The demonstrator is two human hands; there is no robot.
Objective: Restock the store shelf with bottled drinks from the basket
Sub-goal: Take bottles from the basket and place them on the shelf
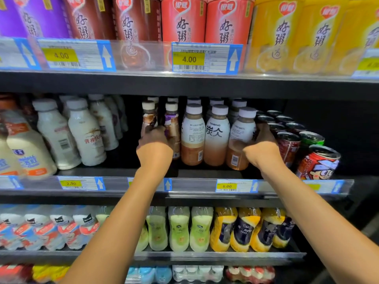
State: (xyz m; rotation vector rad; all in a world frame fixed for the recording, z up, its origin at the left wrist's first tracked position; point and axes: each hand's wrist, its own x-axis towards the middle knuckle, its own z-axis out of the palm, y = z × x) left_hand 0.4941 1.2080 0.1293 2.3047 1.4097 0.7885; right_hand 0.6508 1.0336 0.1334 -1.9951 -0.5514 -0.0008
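On the middle shelf [205, 173] stands a row of white-capped coffee bottles with white and brown labels. My left hand [154, 143] grips a slim brown bottle [149, 116] at the left end of the group, next to a purple-labelled bottle [171, 121]. My right hand [261, 146] curls around the right side of the rightmost coffee bottle [242, 132], which leans slightly. Two more coffee bottles [217, 136] stand upright between my hands. The basket is out of view.
Dark and red cans [316, 162] line up right of my right hand. White milk bottles [86, 132] lean at the left of the shelf, with a dark gap beside them. Porridge tubs [182, 21] fill the shelf above; green and yellow bottles [201, 228] the one below.
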